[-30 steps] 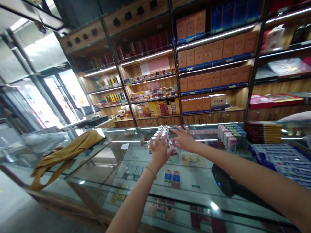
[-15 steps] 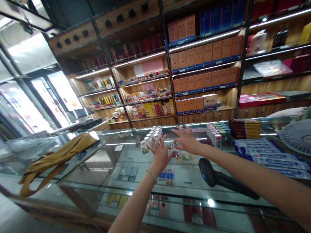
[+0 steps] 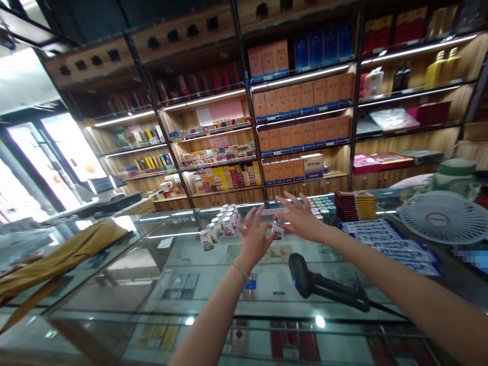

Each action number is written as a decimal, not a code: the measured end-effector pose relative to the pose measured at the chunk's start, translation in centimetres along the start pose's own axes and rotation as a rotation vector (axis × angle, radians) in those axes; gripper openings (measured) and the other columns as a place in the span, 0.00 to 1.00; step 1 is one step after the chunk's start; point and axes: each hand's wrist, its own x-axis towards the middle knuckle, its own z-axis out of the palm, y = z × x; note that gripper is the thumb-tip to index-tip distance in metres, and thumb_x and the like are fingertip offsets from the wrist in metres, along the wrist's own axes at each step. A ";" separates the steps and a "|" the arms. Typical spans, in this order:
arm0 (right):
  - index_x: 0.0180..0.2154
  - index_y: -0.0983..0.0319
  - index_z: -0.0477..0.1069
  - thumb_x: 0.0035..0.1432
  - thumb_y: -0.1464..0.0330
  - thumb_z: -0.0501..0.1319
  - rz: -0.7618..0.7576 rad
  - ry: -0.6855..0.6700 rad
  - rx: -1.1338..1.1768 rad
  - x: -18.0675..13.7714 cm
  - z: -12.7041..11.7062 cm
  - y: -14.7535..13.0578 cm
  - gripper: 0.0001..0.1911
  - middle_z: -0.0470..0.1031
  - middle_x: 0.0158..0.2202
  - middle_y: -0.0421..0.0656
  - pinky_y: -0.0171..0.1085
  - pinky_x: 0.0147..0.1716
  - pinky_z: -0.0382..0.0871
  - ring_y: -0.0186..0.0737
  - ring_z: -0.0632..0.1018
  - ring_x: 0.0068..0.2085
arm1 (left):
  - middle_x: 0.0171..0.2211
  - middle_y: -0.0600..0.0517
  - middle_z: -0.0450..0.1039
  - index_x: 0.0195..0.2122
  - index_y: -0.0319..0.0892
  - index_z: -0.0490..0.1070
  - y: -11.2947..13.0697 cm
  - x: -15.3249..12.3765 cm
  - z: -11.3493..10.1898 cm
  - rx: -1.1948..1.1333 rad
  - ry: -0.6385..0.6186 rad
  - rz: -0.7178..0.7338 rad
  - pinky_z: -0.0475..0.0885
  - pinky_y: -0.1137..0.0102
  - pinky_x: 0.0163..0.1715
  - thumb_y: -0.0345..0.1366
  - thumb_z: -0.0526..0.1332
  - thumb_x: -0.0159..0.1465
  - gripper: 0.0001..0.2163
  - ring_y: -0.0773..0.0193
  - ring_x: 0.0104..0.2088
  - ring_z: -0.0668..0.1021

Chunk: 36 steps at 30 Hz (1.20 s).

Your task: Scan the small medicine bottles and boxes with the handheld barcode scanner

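A small jar (image 3: 278, 232) with a pale pink label sits between my two hands above the glass counter. My left hand (image 3: 252, 235) pinches at its left side with thumb and forefinger, the other fingers raised. From the right, my right hand (image 3: 301, 219) grips the jar near its top with thumb and forefinger, its remaining fingers spread. The fingers partly hide the lid. Left of my left hand stand rows of similar small jars (image 3: 227, 226) with silver lids. A black barcode scanner (image 3: 316, 282) lies on the glass below my right forearm.
Behind my right hand are rows of small cans (image 3: 324, 209). Further right are a stack of red and yellow packs (image 3: 355, 205), blue-white packets (image 3: 385, 241) and a white round fan grille (image 3: 442, 216). Mustard cloth (image 3: 76, 249) lies at left. Stocked shelves line the wall.
The camera view has turned rightward, so the surroundings shift left in the picture. My hands remain at the small jar, fingers slightly closer together around it.
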 end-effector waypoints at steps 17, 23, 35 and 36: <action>0.41 0.53 0.79 0.64 0.59 0.60 0.353 0.095 0.152 -2.5 -2.0 6.3 0.10 0.55 0.71 0.46 0.66 0.64 0.43 0.57 0.50 0.72 | 0.67 0.42 0.59 0.49 0.50 0.74 3.3 4.2 4.9 -0.097 0.049 -0.027 0.43 0.40 0.67 0.50 0.73 0.53 0.24 0.43 0.67 0.61; 0.37 0.55 0.79 0.65 0.55 0.57 0.420 0.185 0.184 -3.3 -0.1 6.9 0.15 0.58 0.69 0.45 0.66 0.62 0.45 0.57 0.53 0.70 | 0.66 0.42 0.60 0.47 0.50 0.74 3.1 3.2 6.7 -0.095 0.015 -0.036 0.43 0.41 0.67 0.51 0.73 0.52 0.23 0.44 0.67 0.62; 0.36 0.56 0.79 0.67 0.50 0.53 0.442 0.186 0.225 -4.4 1.3 7.0 0.22 0.59 0.69 0.47 0.65 0.62 0.46 0.57 0.53 0.70 | 0.67 0.45 0.60 0.42 0.49 0.77 3.6 2.7 6.8 -0.119 0.001 0.063 0.39 0.44 0.68 0.52 0.69 0.58 0.17 0.47 0.68 0.60; 0.35 0.56 0.79 0.67 0.50 0.53 0.443 0.195 0.218 -4.4 1.3 7.0 0.22 0.60 0.69 0.47 0.65 0.62 0.47 0.57 0.54 0.70 | 0.67 0.45 0.60 0.43 0.50 0.77 3.7 2.7 6.7 -0.124 -0.002 0.067 0.39 0.44 0.68 0.52 0.68 0.59 0.16 0.47 0.68 0.60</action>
